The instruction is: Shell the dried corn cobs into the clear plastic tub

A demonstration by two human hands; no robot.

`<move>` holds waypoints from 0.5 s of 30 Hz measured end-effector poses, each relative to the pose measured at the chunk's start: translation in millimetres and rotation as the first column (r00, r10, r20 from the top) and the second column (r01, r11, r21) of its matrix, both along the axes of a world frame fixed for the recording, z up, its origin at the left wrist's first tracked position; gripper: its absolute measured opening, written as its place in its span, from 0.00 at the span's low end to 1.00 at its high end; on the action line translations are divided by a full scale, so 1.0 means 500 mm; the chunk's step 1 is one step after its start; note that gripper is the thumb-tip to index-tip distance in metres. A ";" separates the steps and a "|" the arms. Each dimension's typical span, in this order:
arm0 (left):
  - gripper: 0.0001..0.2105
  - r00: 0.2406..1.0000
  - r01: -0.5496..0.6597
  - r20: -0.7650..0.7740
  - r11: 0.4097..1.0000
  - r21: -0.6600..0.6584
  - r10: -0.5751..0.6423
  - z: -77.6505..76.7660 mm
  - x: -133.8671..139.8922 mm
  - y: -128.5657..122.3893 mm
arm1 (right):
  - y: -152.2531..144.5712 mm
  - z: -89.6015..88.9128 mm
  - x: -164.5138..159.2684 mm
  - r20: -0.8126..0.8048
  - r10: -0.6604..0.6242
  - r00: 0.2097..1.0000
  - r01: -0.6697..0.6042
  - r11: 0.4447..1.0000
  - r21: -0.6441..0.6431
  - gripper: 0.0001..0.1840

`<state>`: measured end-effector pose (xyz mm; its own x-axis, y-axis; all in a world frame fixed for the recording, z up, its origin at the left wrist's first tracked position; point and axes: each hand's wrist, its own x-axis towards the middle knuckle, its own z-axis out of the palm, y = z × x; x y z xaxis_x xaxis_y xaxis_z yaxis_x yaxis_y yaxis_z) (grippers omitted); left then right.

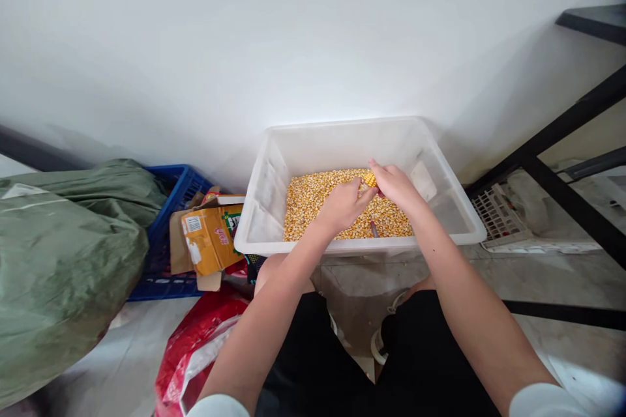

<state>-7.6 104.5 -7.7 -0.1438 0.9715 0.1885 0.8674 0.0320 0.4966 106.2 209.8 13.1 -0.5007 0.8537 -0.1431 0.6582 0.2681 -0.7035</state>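
Note:
Both hands meet over a translucent white plastic bin (342, 246), around a yellow corn cob (370, 179). My right hand (392, 184) is wrapped round the cob's far right side. My left hand (345, 203) is closed at its near left end, fingers and thumb against it; part of the cob is hidden by the fingers. Loose corn kernels (313, 199) cover the bin's floor. A slim tool with a reddish handle (374, 229) lies in the kernels by the near wall; its exact kind is unclear.
Left of the bin are a torn orange cardboard box (212, 241), a blue plastic crate (166, 234), a green sack (68, 260) and a red plastic bag (195, 332). A black metal frame (552, 182) and a white basket (499, 212) stand to the right. A white wall (313, 32) rises behind.

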 end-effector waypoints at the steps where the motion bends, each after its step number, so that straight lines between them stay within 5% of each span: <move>1: 0.26 1.000 0.004 0.004 1.000 -0.008 -0.004 0.000 -0.001 0.001 | -0.001 -0.001 0.000 -0.008 0.018 1.000 -0.018 1.000 0.017 0.34; 10: 0.22 1.000 0.015 0.006 1.000 0.016 -0.015 0.000 0.000 -0.001 | -0.004 -0.007 -0.005 -0.040 0.035 0.999 -0.029 0.988 0.149 0.25; 15: 0.23 0.984 -0.046 0.177 0.998 0.047 0.037 -0.004 -0.003 0.007 | -0.006 -0.004 -0.003 -0.080 0.008 0.997 0.002 0.992 0.128 0.24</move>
<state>-9.0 107.8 -9.7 -0.2187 0.9538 0.2059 0.7650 0.0366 0.6430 104.7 206.8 11.2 -0.5089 0.8608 0.0085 0.5997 0.3616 -0.7138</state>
